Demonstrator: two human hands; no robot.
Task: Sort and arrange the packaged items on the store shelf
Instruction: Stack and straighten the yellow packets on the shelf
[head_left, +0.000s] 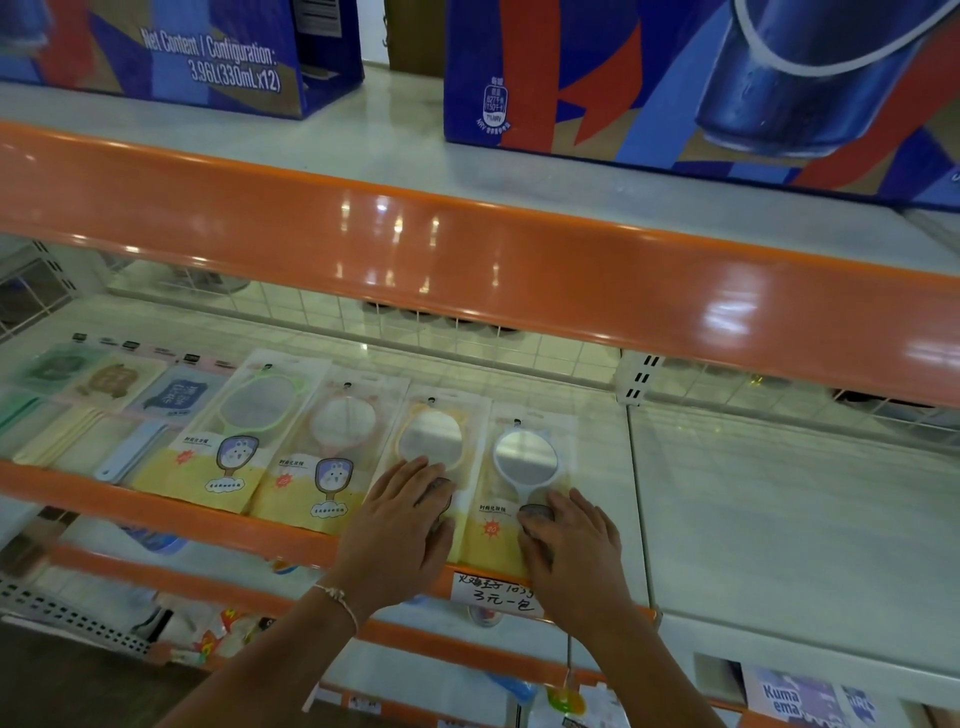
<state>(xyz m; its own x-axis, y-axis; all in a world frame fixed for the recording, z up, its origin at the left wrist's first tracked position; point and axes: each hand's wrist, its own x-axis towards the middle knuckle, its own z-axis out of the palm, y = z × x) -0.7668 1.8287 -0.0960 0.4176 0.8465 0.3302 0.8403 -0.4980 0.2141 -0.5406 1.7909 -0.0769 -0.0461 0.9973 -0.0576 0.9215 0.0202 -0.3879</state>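
Four packaged hand mirrors lay flat in a row on the shelf (701, 493), bottoms at its orange front lip. Far left of the hands: comb packs (104, 410), then green-rimmed mirror pack (244, 431), then pink-rimmed mirror pack (327, 457). Left hand (400, 530) rested flat, fingers straight, on the lower half of the yellow-rimmed mirror pack (431, 436). Right hand (576, 551) lay just beside it, fingers loosely spread, pressing the lower half of the white-rimmed mirror pack (524, 457). Neither hand gripped anything. Handwritten price tag (493, 595) sat below, between the wrists. Blue drink cartons (675, 78) stood on the shelf above.
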